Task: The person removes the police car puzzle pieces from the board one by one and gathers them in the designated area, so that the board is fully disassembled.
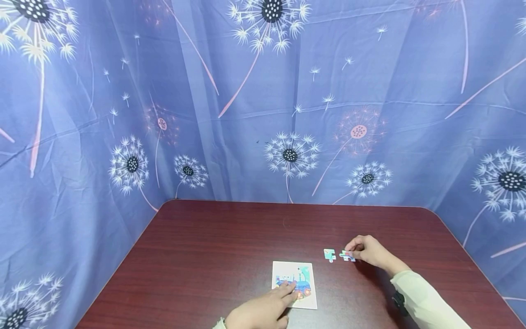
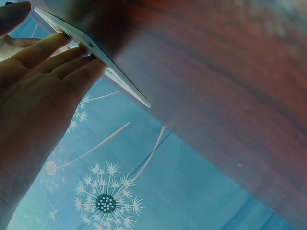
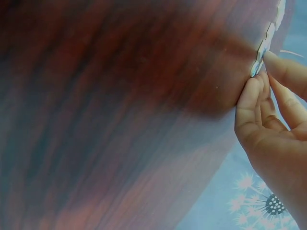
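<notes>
A square white-bordered jigsaw puzzle board with a blue vehicle picture lies near the table's front. My left hand rests its extended fingers on the board's lower left part, covering some of the picture. In the left wrist view those fingers meet the board's edge. Farther right, my right hand pinches a small colourful puzzle piece at the tabletop. The right wrist view has the piece edge-on between thumb and fingers. Just left of it lies another puzzle piece, mostly green, apart from it.
The dark red-brown wooden table has rounded far corners. A blue curtain with dandelion prints hangs behind it and along both sides. A dark band or device sits at my right wrist, by the pale sleeve.
</notes>
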`<state>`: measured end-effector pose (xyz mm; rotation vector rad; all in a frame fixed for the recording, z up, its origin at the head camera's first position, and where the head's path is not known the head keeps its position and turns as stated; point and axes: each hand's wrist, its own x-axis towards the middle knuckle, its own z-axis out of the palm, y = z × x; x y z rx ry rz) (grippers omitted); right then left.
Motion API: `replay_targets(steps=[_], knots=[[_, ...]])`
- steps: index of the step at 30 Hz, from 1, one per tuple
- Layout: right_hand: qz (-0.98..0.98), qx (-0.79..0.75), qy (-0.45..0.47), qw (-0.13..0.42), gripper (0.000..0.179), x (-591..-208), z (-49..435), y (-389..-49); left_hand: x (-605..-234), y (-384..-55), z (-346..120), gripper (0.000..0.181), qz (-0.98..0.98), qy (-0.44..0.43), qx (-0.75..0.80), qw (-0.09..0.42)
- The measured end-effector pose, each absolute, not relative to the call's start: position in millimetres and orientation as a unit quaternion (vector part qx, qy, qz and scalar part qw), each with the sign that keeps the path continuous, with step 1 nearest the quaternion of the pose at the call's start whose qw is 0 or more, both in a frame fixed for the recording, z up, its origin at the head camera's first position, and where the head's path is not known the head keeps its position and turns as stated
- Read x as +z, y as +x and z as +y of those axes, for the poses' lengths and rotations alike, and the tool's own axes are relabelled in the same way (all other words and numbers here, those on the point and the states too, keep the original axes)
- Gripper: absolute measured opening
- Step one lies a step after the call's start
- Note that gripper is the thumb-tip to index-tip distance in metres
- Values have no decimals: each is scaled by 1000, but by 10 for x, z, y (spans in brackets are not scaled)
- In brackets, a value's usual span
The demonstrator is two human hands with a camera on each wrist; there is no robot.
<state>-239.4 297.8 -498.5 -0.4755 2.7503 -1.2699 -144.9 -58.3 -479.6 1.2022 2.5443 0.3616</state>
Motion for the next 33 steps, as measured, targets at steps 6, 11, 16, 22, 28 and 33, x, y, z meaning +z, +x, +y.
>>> replay_targets(steps=[6,11,16,22,28,33], knots=[[890,-424,-162,40,10,-4962,2991,-2407,-4786,-1449,-589,59,885,422,128,152],[888,-433,-152,40,15,-4899,2975,-2395,-4773,-1437,-597,58,883,424,129,151],[883,-436,-173,23,19,-4827,2888,-2397,-4769,-1433,-600,58,883,424,131,153],[867,-457,-197,25,24,-4774,2703,-2417,-4781,-1449,-598,58,882,426,129,154],[857,-464,-222,36,26,-4780,2505,-2440,-4796,-1452,-589,57,884,429,119,142],[844,-475,-242,62,27,-4737,2308,-2398,-4811,-1436,-589,57,888,427,113,130]])
